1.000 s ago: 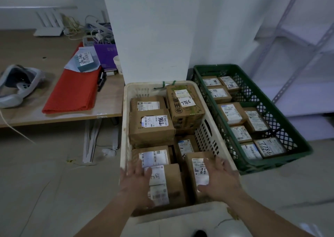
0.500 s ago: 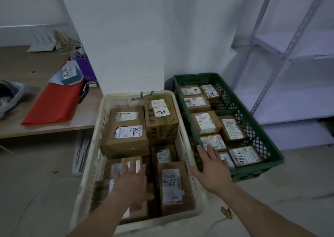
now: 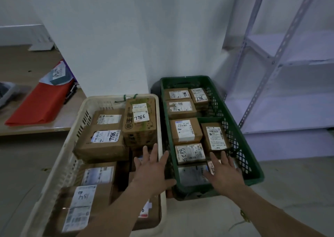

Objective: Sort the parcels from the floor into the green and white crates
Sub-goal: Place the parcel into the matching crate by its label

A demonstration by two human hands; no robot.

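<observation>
Colours: dark green lattice-walled plastic crate, cream-white slotted plastic crate.
Plain brown cardboard parcels in both; white printed labels with black barcodes, some with black handwritten digits. One tall brown carton has green printed artwork. Flat red folded sheet on tan wood-tone bench. Pale lilac perforated metal shelf uprights, white wall, grey floor.

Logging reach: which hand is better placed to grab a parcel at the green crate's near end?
Right. The right hand hovers open over the near-end parcels in the green crate; the left hand is over the white crate rim.
</observation>
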